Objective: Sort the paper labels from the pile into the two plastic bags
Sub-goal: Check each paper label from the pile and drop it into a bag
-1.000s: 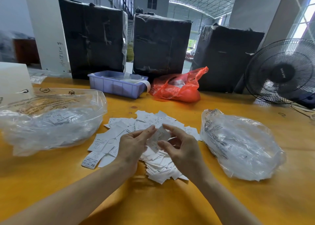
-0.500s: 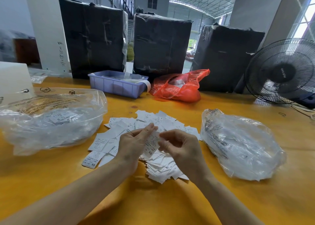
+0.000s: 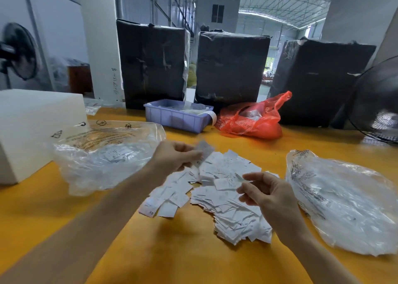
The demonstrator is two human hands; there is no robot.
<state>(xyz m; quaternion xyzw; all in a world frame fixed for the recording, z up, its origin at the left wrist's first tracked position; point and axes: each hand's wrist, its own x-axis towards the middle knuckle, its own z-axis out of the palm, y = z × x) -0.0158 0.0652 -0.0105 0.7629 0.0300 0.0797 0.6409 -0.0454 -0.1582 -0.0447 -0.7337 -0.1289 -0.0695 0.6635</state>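
A pile of white paper labels (image 3: 224, 197) lies on the yellow table between two clear plastic bags. The left bag (image 3: 103, 156) and the right bag (image 3: 344, 204) both hold labels. My left hand (image 3: 174, 156) pinches a blurred white label (image 3: 204, 150) above the pile's left side, close to the left bag's mouth. Over the pile's right part, my right hand (image 3: 269, 195) pinches another label (image 3: 226, 183) between thumb and fingers.
A white foam block (image 3: 32, 122) stands at the far left. A blue tray (image 3: 178, 118) and a red plastic bag (image 3: 252, 120) sit behind the pile, backed by black wrapped bales (image 3: 232, 68). One fan (image 3: 379, 103) stands at the right, another fan (image 3: 19, 51) far left.
The hands were together over the pile handling labels. They have parted: the left hand moved up and left with one label, the right stayed low with another. The camera turned left.
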